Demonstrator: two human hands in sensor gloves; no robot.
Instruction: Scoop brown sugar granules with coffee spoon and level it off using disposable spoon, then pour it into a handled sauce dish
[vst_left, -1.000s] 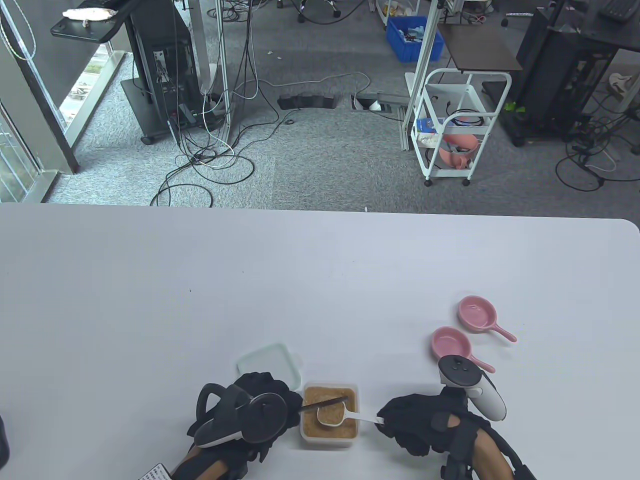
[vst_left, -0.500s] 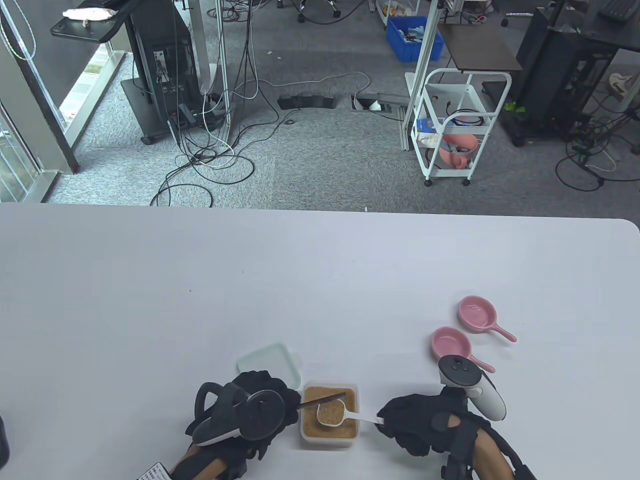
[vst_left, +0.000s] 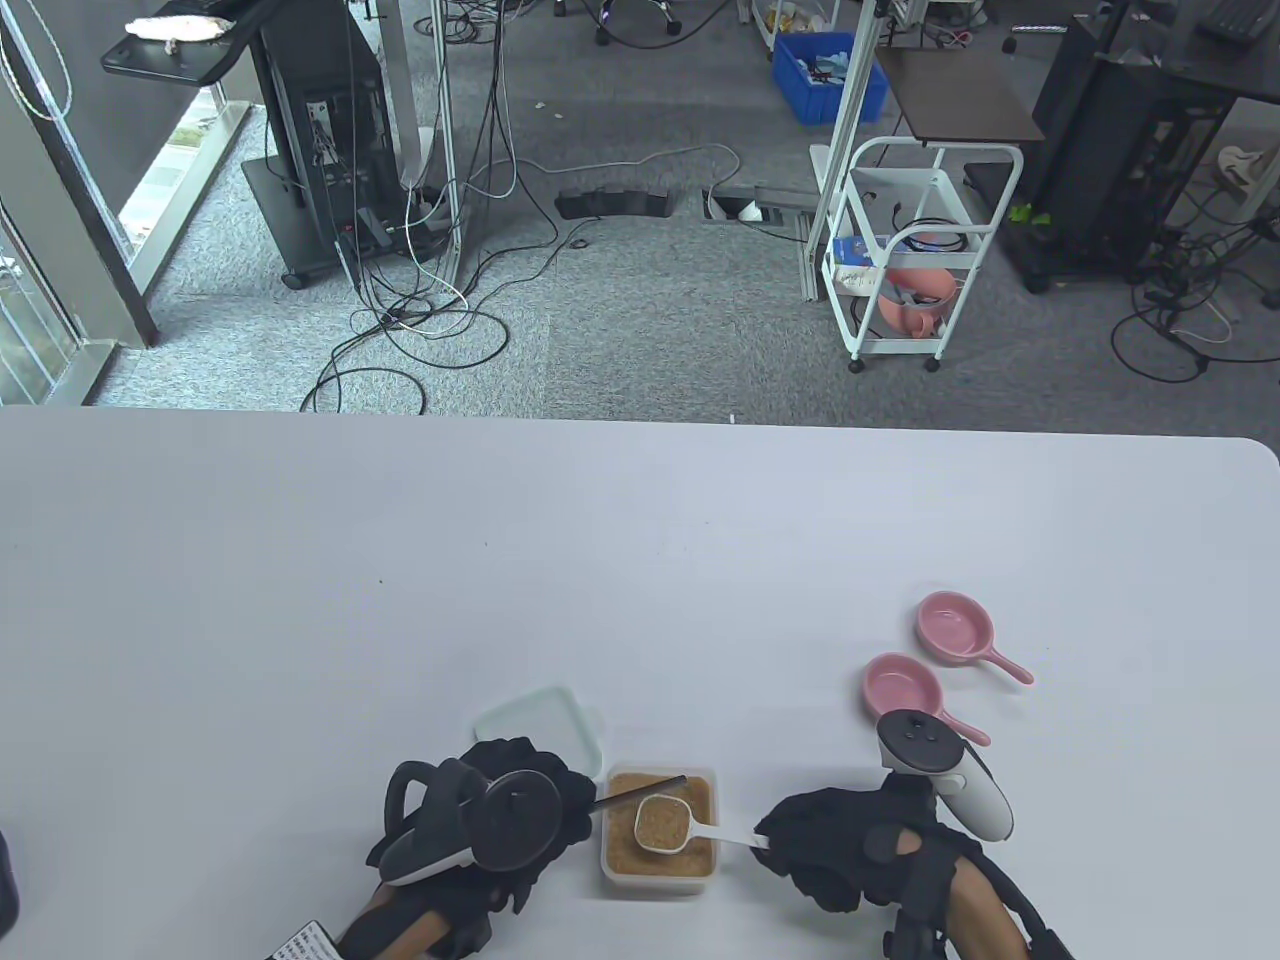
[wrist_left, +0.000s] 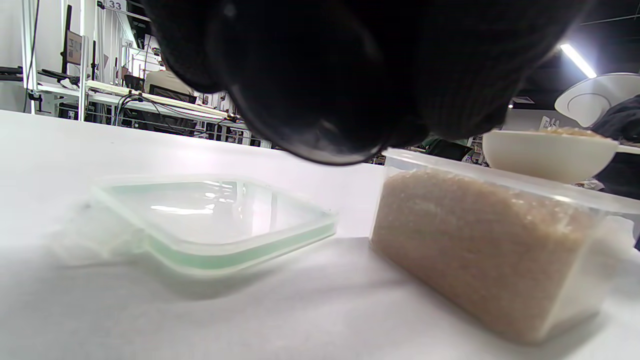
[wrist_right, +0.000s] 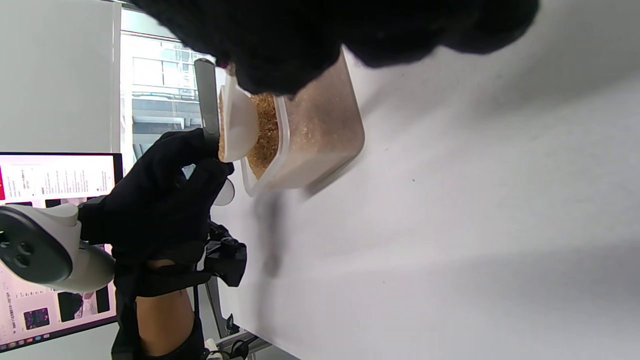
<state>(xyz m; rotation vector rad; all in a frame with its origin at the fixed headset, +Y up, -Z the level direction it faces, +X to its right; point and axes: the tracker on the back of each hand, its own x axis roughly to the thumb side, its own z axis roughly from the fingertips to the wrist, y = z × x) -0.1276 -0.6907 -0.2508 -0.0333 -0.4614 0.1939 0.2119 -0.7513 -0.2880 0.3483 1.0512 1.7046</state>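
Both hands pinch light plastic tools: my right hand (vst_left: 815, 850) grips the full coffee spoon (vst_left: 664, 826) by its thin handle over the sugar tub (vst_left: 612, 870), my left hand (vst_left: 520, 800) drags the stiff dark disposable spoon (vst_left: 640, 792) across its 12 o'clock rim, loose granules likely spilling if tilted.

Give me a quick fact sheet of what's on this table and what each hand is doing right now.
left hand: holds the dark disposable spoon across the scoop's far rim
right hand: holds the white coffee spoon, full of brown sugar, over the container
sugar container: open, nearly full
lid: lying flat on the table behind the container
pink sauce dishes: two, and, empty, to the right
stage: levelling, nothing poured yet
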